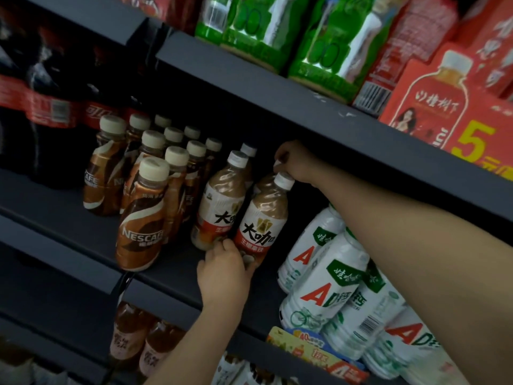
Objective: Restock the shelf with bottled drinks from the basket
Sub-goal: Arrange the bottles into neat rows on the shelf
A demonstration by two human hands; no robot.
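On the dark middle shelf point(177, 270) stand several milk-coffee bottles with white caps. The front one point(262, 218) leans a little, and my left hand point(224, 270) grips its base from below. My right hand point(294, 162) reaches in from the right and closes on the cap of a bottle just behind it, mostly hidden. Another bottle of the same drink point(222, 201) stands upright to the left. The basket is out of view.
Brown Nescafe bottles point(141, 218) fill the shelf to the left, cola bottles point(41, 107) further left. White AD milk bottles point(327, 284) stand at the right under my right arm. Green packs and red cartons sit on the shelf above, tea bottles below.
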